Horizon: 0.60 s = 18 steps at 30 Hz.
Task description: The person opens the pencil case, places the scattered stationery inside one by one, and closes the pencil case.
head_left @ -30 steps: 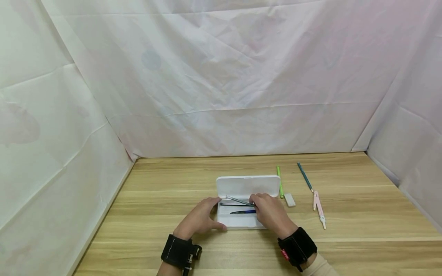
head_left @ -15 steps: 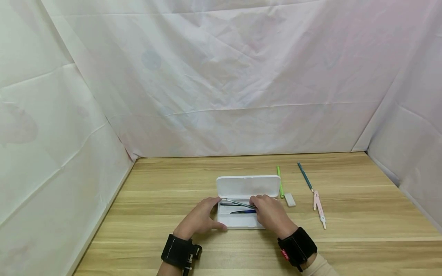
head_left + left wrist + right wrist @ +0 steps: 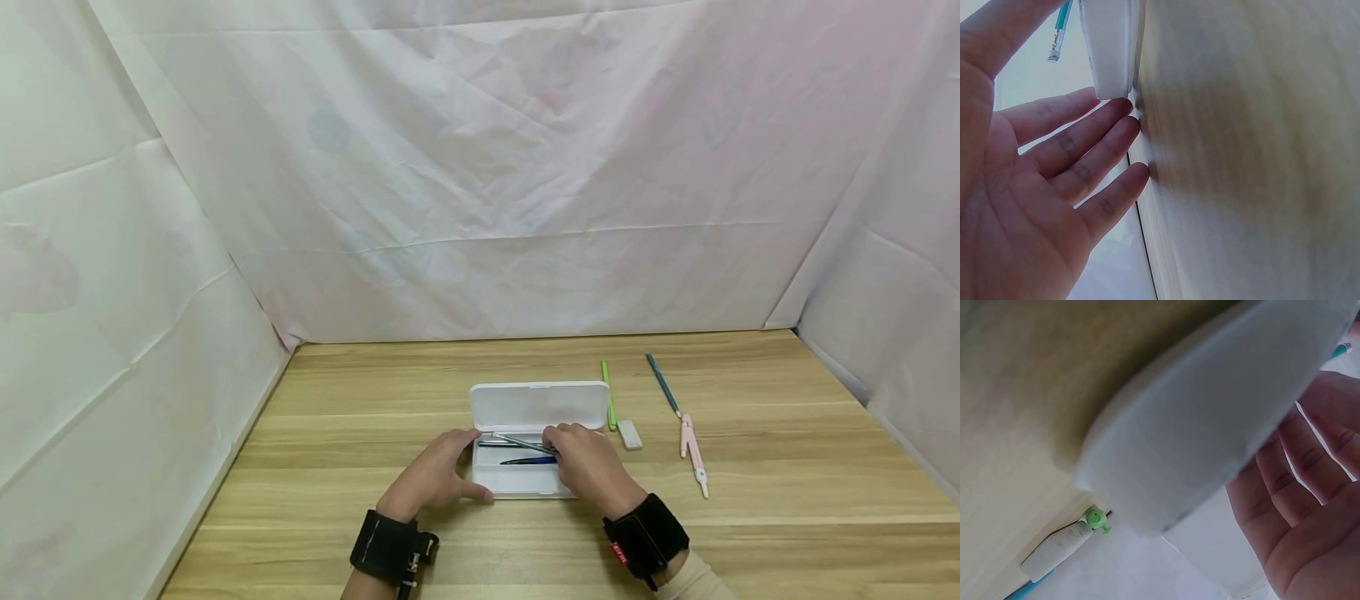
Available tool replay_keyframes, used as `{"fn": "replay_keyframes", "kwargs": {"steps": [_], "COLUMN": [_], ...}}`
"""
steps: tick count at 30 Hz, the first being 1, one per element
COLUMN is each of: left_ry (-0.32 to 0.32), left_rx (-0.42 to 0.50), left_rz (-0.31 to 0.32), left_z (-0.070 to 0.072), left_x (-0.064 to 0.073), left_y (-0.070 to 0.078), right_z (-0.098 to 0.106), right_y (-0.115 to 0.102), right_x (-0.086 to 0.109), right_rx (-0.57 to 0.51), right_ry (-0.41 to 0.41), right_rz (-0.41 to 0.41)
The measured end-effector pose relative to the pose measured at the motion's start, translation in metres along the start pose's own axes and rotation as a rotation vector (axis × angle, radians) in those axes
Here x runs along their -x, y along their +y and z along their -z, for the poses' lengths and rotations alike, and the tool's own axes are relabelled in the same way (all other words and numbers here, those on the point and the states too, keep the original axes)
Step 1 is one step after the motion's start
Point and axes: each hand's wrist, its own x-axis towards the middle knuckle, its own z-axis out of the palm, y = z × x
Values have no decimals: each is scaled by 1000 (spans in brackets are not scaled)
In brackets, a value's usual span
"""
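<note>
An open white pencil case [image 3: 540, 406] lies on the table with its lid raised at the back. My left hand [image 3: 435, 477] spans its left end, thumb along the front corner and index finger at the back; in the left wrist view the fingers [image 3: 1079, 156] are fairly straight, tips by the case end. Over the case's right part, my right hand [image 3: 587, 467] pinches a teal pencil [image 3: 520, 441], its eraser end [image 3: 1054, 51] pointing left; the pinching fingertips are hidden in the head view. Inside lie a silver-and-dark pen [image 3: 495, 444] and a blue pen [image 3: 525, 461].
Right of the case lie a green pen [image 3: 611, 412], a white eraser [image 3: 629, 435], a blue-green pencil [image 3: 663, 385] and a pale pink compass [image 3: 695, 458]. White cloth [image 3: 540, 283] walls the table [image 3: 360, 392] at the back and sides.
The left end of the pencil has dropped slightly toward the back of the case, mostly in the first half second. Both hands stay almost in place.
</note>
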Motion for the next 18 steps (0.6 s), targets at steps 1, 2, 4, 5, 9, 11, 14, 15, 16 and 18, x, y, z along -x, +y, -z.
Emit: {"fn": "replay_keyframes", "kwargs": {"steps": [1, 2, 4, 5, 9, 11, 14, 15, 16, 18], "left_ry": [0, -1, -2, -2, -2, -2, -2, -2, -2, -2], "left_rx": [0, -1, 0, 1, 4, 5, 4, 4, 4, 2], "left_rz": [2, 4, 7, 8, 8, 5, 2, 0, -1, 0], "left_z": [0, 0, 0, 0, 0, 0, 0, 0, 0, 1], "left_x": [0, 0, 0, 0, 0, 0, 0, 0, 0, 0], "left_y": [0, 0, 0, 0, 0, 0, 0, 0, 0, 0], "right_z": [0, 0, 0, 1, 1, 1, 1, 1, 1, 1], "right_y": [0, 0, 0, 0, 0, -1, -1, -1, -1, -1], "right_x": [0, 0, 0, 0, 0, 0, 0, 0, 0, 0], "right_rx": [-1, -2, -2, -2, 1, 0, 0, 1, 2, 4], "right_ry": [-2, -3, -6, -6, -7, -10, -11, -11, -10, -7], "right_rz": [-2, -3, -5, -6, -5, -5, -4, -3, -2, -2]}}
